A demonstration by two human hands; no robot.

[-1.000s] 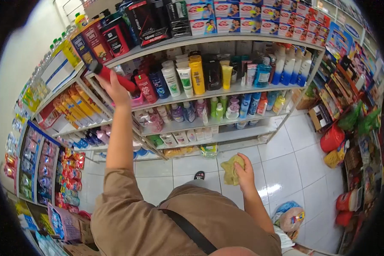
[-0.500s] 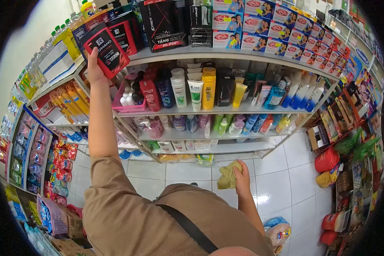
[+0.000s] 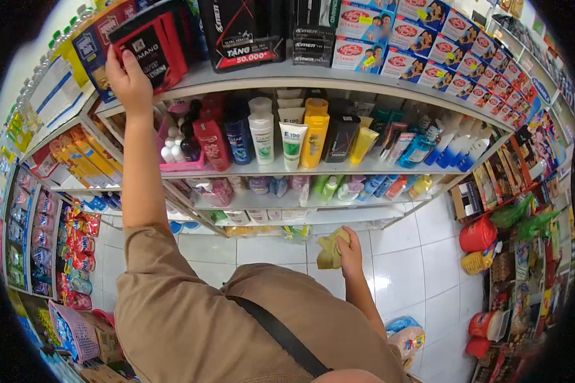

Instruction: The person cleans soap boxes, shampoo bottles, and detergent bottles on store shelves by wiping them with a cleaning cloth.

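Observation:
At the left end of the top shelf, my left hand grips the lower left edge of a red and black Romano box, thumb across its front. The box stands tilted among other dark boxes there, overlapping a second red and black one behind it. A blue box is just left of my fingers. Lower down, in front of the shelves, my right hand is closed around a crumpled olive-green cloth, held above the tiled floor.
X-Men boxes and stacked Lifebuoy soap boxes line the top shelf. Shampoo bottles and tubes fill the shelf below, beside a pink basket. Red containers stand along the right side. A bagged item is on the floor.
My left hand has moved the Romano box up and back against the other boxes on the top shelf. The view has shifted slightly; my right hand still holds the cloth.

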